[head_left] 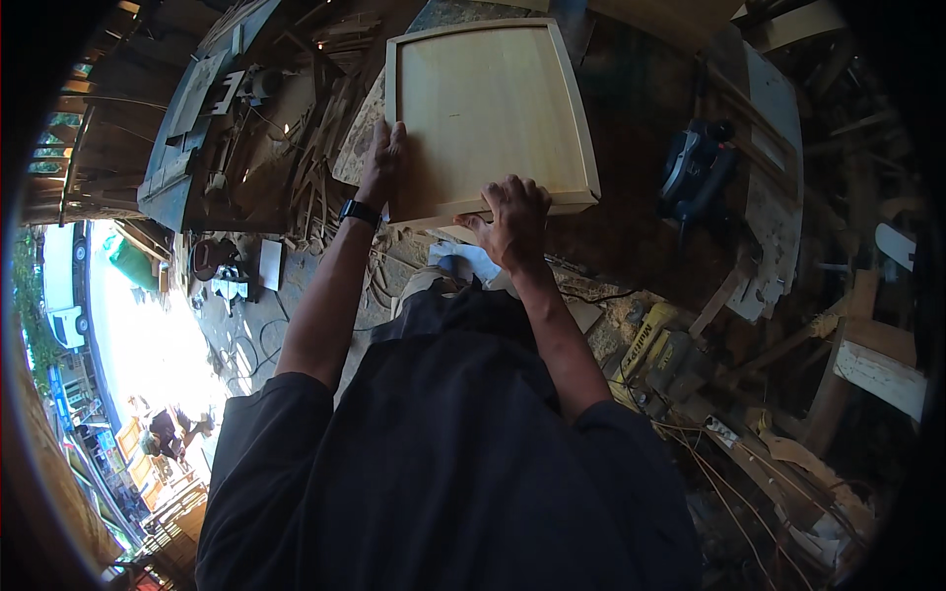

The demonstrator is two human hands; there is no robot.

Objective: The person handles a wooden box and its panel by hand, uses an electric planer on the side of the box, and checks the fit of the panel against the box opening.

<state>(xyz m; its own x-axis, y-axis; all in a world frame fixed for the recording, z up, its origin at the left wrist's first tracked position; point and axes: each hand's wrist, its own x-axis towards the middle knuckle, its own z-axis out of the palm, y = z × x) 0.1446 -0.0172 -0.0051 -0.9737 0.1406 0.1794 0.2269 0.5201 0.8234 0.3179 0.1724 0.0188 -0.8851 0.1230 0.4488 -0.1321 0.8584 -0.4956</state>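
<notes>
A pale wooden panel [483, 118] with a raised rim and curved far and near edges lies face up in front of me. My left hand [381, 165] is closed against its left side, with a dark watch on the wrist. At the near edge, right of the middle, my right hand [514, 222] grips the rim. Its fingers bend over the top, and the thumb points left along the front face. What supports the panel is mostly hidden beneath it.
A dark power tool [695, 172] stands to the right beside a long pale board [769, 187]. Wood offcuts [315, 167] pile up at the left. A yellow machine [655, 350] sits low at right. Cables and a power tool [229, 281] lie on the left floor. Another person [169, 433] is far lower left.
</notes>
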